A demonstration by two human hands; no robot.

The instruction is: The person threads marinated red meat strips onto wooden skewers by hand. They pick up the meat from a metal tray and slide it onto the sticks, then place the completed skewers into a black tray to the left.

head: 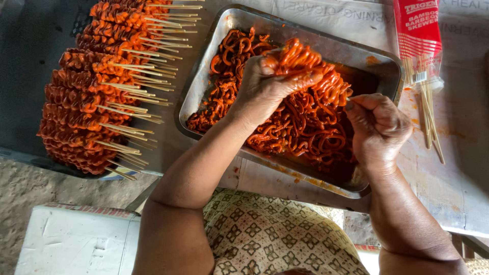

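a slick red strip [300, 56] was pinched in the left hand [270, 84] above the tray [204, 86]; the right hand [379, 127], fingers curled shut, could be pricked if the strip slipped

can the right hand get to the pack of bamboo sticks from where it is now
Probably yes. The right hand is over the metal tray, and the pack of bamboo sticks lies just beyond its rim with nothing between, though the fist seems closed.
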